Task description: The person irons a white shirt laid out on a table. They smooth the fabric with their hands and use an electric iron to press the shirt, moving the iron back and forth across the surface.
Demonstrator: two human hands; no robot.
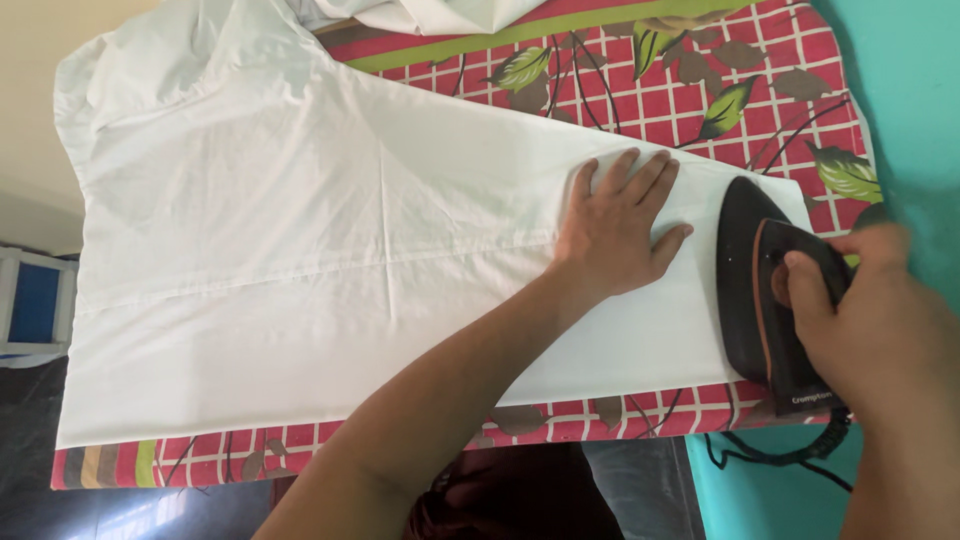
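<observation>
A white cloth [280,250] lies spread over a table covered with a red checked, leaf-patterned cover [700,80]. My left hand [615,225] presses flat on the cloth's right part, fingers spread. My right hand [875,305] grips the handle of a black electric iron [750,280], which rests sole-down on the cloth's right end, just right of my left hand. The hand looks slightly blurred.
More white fabric [420,12] is bunched at the top edge. The iron's black cord [790,455] hangs off the near right corner over a teal surface [900,90]. A blue and white object [30,305] stands at the left, by the floor.
</observation>
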